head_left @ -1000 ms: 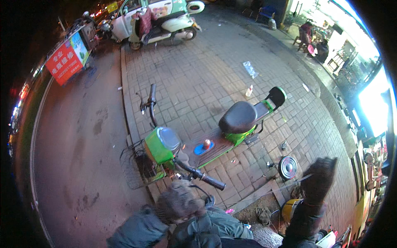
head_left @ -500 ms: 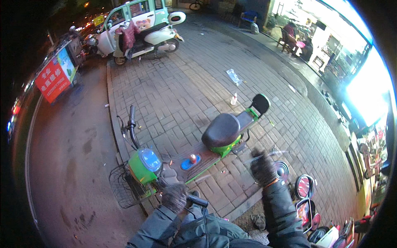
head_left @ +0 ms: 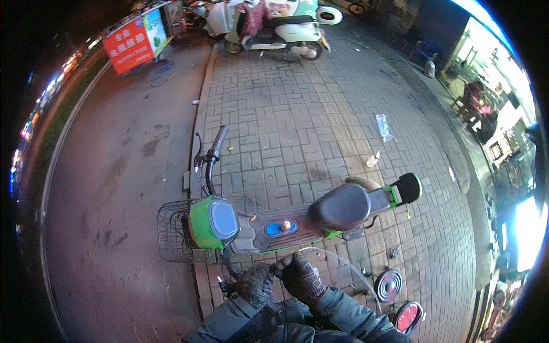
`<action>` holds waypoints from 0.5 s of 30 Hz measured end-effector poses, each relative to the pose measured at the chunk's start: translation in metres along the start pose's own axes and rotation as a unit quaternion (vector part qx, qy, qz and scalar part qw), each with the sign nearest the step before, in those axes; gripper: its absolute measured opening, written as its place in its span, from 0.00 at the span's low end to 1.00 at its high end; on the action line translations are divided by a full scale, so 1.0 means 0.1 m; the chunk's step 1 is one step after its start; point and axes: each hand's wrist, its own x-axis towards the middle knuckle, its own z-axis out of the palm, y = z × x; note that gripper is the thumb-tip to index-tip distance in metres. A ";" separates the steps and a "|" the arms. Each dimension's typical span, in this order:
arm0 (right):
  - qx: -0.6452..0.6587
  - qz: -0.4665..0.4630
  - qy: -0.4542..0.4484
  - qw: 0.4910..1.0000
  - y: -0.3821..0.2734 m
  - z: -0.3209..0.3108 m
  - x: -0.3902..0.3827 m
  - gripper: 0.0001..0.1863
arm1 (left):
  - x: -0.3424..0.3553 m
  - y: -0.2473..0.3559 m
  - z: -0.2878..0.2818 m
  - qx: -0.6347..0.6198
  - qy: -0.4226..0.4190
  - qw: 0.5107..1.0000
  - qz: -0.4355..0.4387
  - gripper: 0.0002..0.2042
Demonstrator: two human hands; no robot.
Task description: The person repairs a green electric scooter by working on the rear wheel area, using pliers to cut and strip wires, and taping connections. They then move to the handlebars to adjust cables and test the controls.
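Note:
A green electric scooter [head_left: 207,224] stands across in front of me, its front to the left and its black seat [head_left: 340,207] to the right. Both my hands wear dark knitted gloves and meet by its near handlebar. My left hand [head_left: 255,286] is closed, and what lies inside it is hidden. Touching it, my right hand [head_left: 301,279] has its fingers pinched together. From those fingers a thin clear strip or tube [head_left: 355,270] arcs right and down toward the pavement. On the footboard, a small pale-topped object [head_left: 286,225] sits on a blue oval pad [head_left: 274,228].
A ridged round disc [head_left: 389,285] and a red round-faced piece [head_left: 409,317] lie at lower right. A small bottle [head_left: 373,159] and clear plastic wrapping [head_left: 384,127] are beyond the seat. A white scooter [head_left: 283,35] and a red signboard [head_left: 127,51] stand farther off.
My right hand has come left from beside the disc to meet my left hand, bringing the clear strip's end. My view has turned, so the scooter sits more level.

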 end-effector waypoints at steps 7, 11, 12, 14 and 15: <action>-0.256 0.102 0.085 0.958 -0.22 -0.15 -0.10 0.21 | -0.02 0.29 -0.05 0.230 -0.182 0.955 -0.046 0.09; -0.567 0.010 -0.023 0.824 -0.29 -0.16 0.00 0.19 | 0.02 0.25 -0.03 0.236 -0.247 0.934 -0.106 0.10; -0.517 0.035 -0.009 0.855 -0.32 -0.15 0.03 0.19 | 0.02 0.26 -0.03 0.240 -0.230 0.935 -0.122 0.10; -0.452 0.097 0.048 0.885 -0.38 -0.13 0.07 0.18 | 0.09 0.28 -0.02 0.244 -0.183 0.943 -0.130 0.11; -0.482 0.097 0.050 0.870 -0.41 -0.13 0.08 0.18 | 0.14 0.31 -0.02 0.238 -0.176 0.946 -0.133 0.11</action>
